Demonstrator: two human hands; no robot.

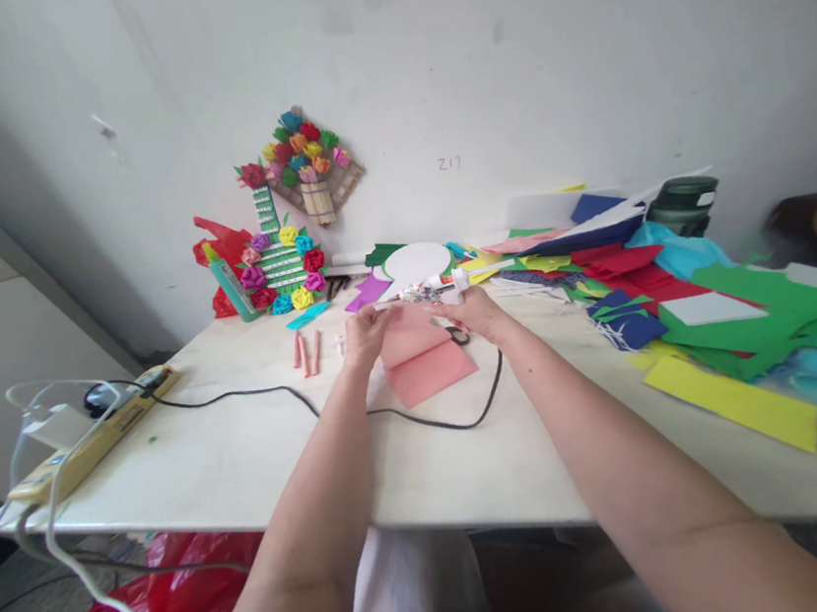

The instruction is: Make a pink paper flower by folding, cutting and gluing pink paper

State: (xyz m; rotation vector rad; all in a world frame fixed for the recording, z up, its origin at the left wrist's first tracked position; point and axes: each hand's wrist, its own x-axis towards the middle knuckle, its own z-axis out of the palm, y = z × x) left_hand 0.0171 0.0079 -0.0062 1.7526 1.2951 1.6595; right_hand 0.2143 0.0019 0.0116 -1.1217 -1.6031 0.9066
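My left hand (369, 335) is closed in a pinch at the upper left edge of the pink paper (432, 375). The paper has a fold or second layer across it and a lower part near the table. My right hand (480, 315) is closed around a white patterned glue gun (427, 290), its nozzle end pointing left toward my left hand. A black cord (460, 426) runs down from near my right hand. Black scissors handles (459, 335) show beneath that hand. Several rolled pink paper pieces (307, 354) lie to the left.
A yellow power strip (89, 439) with tangled cords sits at the table's left edge. A green glue bottle (233, 286) and a paper-flower craft (282, 262) stand at the back. Coloured sheets (724, 327) and a dark green bottle (683, 203) crowd the right side.
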